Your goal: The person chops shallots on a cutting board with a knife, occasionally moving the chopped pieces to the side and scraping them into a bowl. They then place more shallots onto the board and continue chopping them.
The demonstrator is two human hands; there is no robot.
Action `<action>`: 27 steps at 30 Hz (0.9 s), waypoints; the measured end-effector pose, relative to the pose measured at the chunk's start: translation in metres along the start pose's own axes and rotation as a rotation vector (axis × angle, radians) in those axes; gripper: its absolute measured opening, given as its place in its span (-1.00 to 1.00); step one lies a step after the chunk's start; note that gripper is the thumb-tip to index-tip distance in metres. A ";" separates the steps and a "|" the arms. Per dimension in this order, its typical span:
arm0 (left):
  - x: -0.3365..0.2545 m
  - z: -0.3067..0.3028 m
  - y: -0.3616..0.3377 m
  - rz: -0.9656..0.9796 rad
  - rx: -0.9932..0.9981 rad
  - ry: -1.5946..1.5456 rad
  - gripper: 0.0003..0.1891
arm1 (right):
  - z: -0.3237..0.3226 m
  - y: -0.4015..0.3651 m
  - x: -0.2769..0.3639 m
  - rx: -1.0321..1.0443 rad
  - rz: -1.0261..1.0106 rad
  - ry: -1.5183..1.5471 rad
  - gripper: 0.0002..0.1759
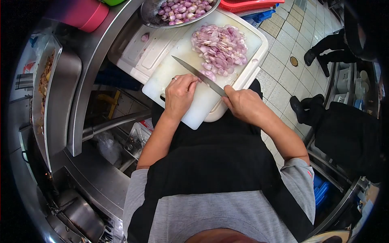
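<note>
My right hand [244, 104] is wrapped round the handle of a kitchen knife [194, 72], whose blade points up and left across the white cutting board [162, 83]. My left hand [179, 96], with a ring on one finger, has its fingers curled together on the near side of the blade. A bit of shallot [199, 80] shows at those fingertips, mostly hidden by them. Just beyond the blade lie a few fresh slices [209, 75]. A large heap of sliced shallots [221, 46] covers the far right of the board.
A metal bowl [162, 25] of peeled shallots stands at the board's far edge, on a white plastic container [131, 56]. One loose shallot [145, 37] lies on that container. Steel counter edging [95, 52] runs along the left. Other people's dark shoes [310, 56] are on the tiled floor.
</note>
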State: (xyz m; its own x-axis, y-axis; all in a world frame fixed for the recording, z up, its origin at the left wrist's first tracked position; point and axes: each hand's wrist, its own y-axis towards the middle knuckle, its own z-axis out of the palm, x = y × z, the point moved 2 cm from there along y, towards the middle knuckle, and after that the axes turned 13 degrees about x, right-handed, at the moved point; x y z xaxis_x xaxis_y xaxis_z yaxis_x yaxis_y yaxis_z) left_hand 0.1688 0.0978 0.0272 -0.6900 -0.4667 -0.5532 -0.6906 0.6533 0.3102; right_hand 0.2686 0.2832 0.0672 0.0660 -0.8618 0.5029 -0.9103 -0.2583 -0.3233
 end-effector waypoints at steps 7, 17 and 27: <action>0.001 0.001 0.001 -0.010 0.011 -0.021 -0.89 | -0.010 -0.025 0.007 0.072 0.072 -0.004 -0.71; -0.001 0.001 0.001 -0.024 0.003 -0.033 -0.90 | 0.012 0.007 -0.003 -0.002 0.006 0.023 -0.72; 0.002 0.003 0.001 -0.013 -0.005 -0.031 -0.89 | -0.012 -0.027 0.005 0.069 0.055 0.016 -0.69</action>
State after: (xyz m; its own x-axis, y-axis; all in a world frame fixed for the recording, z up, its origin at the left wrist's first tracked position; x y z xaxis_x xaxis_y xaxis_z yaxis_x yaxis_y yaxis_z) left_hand 0.1680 0.0991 0.0243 -0.6743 -0.4562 -0.5807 -0.7003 0.6445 0.3068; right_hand 0.2883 0.2916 0.0881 0.0097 -0.8686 0.4954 -0.8820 -0.2409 -0.4051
